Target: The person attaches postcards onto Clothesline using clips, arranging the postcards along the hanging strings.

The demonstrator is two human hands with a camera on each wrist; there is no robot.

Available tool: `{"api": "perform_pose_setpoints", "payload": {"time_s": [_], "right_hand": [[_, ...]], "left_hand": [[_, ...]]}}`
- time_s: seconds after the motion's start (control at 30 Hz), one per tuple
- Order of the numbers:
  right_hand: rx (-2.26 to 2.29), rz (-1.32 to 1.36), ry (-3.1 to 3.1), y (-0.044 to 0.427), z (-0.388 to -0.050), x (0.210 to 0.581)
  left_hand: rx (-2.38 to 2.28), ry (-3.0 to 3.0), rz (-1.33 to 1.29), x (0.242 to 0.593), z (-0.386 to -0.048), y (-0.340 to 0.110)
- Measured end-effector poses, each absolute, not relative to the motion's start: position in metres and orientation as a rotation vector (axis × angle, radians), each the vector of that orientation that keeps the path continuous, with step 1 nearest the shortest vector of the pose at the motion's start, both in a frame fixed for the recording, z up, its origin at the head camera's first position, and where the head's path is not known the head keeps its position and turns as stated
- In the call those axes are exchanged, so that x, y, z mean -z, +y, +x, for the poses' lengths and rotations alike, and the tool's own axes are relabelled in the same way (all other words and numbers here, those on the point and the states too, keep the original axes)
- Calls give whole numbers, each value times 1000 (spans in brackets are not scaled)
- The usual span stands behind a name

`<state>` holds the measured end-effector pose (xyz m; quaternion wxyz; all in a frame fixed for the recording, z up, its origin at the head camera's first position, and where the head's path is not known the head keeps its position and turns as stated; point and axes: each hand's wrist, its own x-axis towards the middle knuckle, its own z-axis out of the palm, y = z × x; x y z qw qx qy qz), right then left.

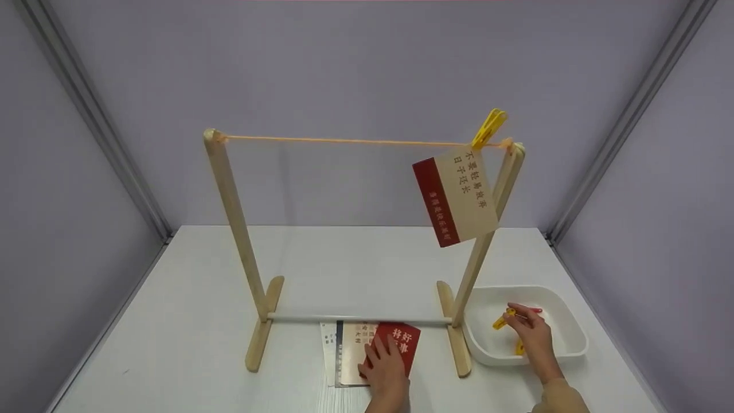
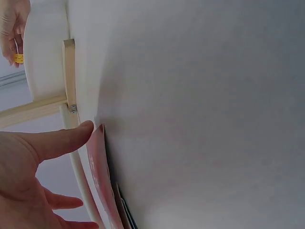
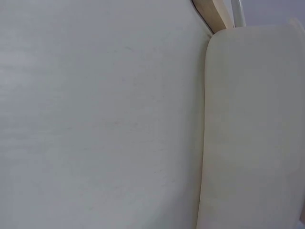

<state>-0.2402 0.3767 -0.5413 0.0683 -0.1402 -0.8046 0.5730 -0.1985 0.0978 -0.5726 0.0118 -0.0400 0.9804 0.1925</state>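
Observation:
In the head view the left hand (image 1: 387, 370), fingers spread, rests on a red card (image 1: 408, 338) that lies over a cream card (image 1: 356, 338) and others. The right hand (image 1: 533, 335) pinches a yellow clothespin (image 1: 500, 321) above the white tray (image 1: 573, 350). Another yellow clip (image 1: 520, 347) and a red clip (image 1: 536, 310) lie in the tray. From the left wrist, the left hand (image 2: 38, 176) shows its thumb near the edge of the red card (image 2: 100, 167), and the right hand (image 2: 14, 28) holds the yellow clothespin (image 2: 19, 58). The right wrist view shows the tray's outer wall (image 3: 252, 129).
A wooden frame (image 1: 235, 212) carries an orange string (image 1: 344, 140) across its top. Near its right end, a yellow clothespin (image 1: 489, 129) holds a cream and red card (image 1: 459, 198). A white bar (image 1: 355, 318) joins the posts low down. Grey walls surround the white table (image 1: 189, 321).

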Motion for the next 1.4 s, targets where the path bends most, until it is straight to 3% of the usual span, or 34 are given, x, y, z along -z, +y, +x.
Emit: {"api": "perform_pose_setpoints", "payload": {"time_s": [0.27,0.57,0.77,1.4], "right_hand": [[-1756,-438,-2443,373,-241,542],[-1765,-426,-2458,372,-242,540],[-1750,-433,-2493,374,-243,538],[-1722,-435,-2528,379,-241,531]], "left_hand": [[-613,3138,-149,571,-202,83],[-1508,2869,-204,559,-200,44],[-1621,2535,-111,558,-193,24],[-2161,2271,-196,551,-194,27]]}}
